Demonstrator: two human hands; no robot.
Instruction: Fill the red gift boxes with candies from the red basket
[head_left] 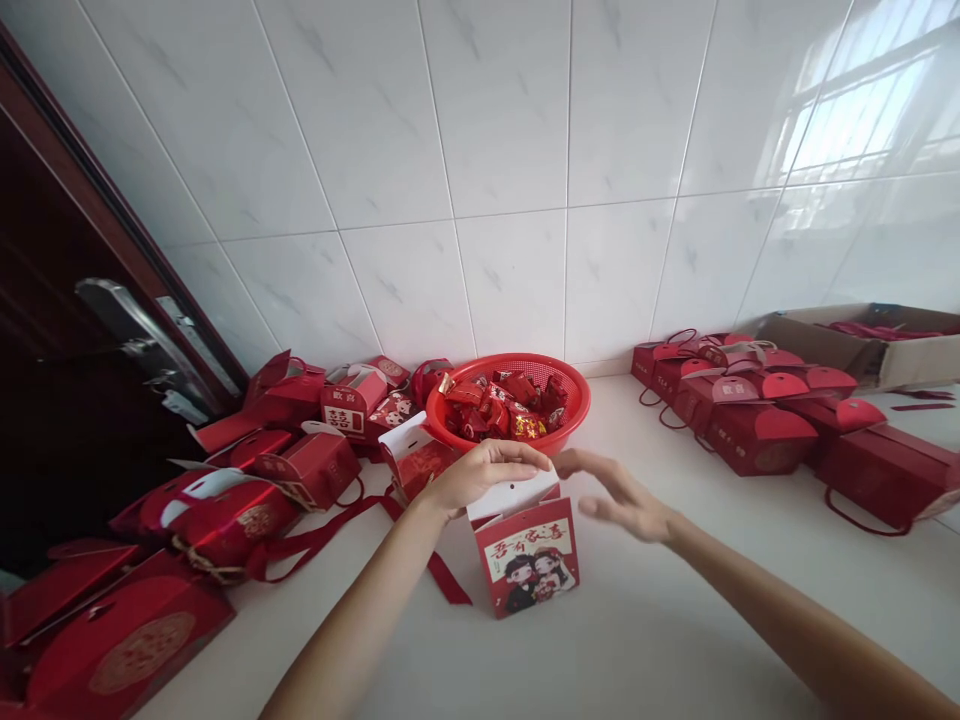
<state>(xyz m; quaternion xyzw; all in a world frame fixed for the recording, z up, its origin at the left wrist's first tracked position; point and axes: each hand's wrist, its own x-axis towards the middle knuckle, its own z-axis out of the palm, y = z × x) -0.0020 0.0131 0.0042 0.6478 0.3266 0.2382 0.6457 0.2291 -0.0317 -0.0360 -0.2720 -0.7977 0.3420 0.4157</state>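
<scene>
A small red and white candy box point(531, 565) stands upright on the white surface in front of me. Its front shows a cartoon couple and Chinese characters, and a white flap with a small hole rises at the top. My left hand point(484, 477) is closed over the upper edge of that flap; part of its grip is hidden. To the right of the box, my right hand point(626, 497) has its thumb and fingers apart, with the fingertips close to the top edge and nothing held. Just behind is a red plastic basket point(577, 405) with wrapped candies point(517, 400).
Red gift boxes point(307, 465) crowd the left side, with a dark red ribbon point(330, 535) trailing among them. More corded red boxes point(757, 425) stand at right, near an open cardboard box point(915, 360). A tiled wall point(510, 270) bounds the back, a dark door point(60, 300) the left.
</scene>
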